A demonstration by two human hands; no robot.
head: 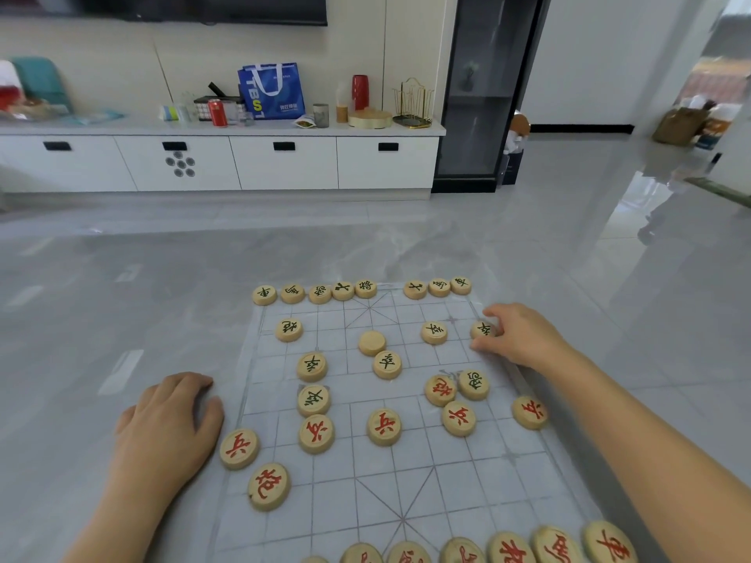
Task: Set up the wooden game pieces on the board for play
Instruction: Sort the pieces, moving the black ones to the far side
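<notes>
Xiangqi board (426,481), a thin printed sheet, is laid flat on grey floor tiles (122,298). A green-marked piece (482,330) is pinched at its rim by the curled fingers and thumb of the right hand (524,335); the piece is seen flat on the board's right edge, at the fingertips. Just left of that hand a second green-marked disc (434,332) is noted, and farther left a blank face-down disc (372,342). Beyond the fingertips, a far row of green pieces (343,290) is lined along the board's top edge, with one gap. The left hand (170,420) is rested palm down on the tiles off the board's left edge, fingers relaxed and together, nothing held. Just to the right of its thumb a red soldier piece (239,448) is found; nearer the wrist, a red cannon piece (268,486). Between the two forearms, mixed red and green discs are scattered; a near row of red pieces (512,548) is partly cut by the frame.
</notes>
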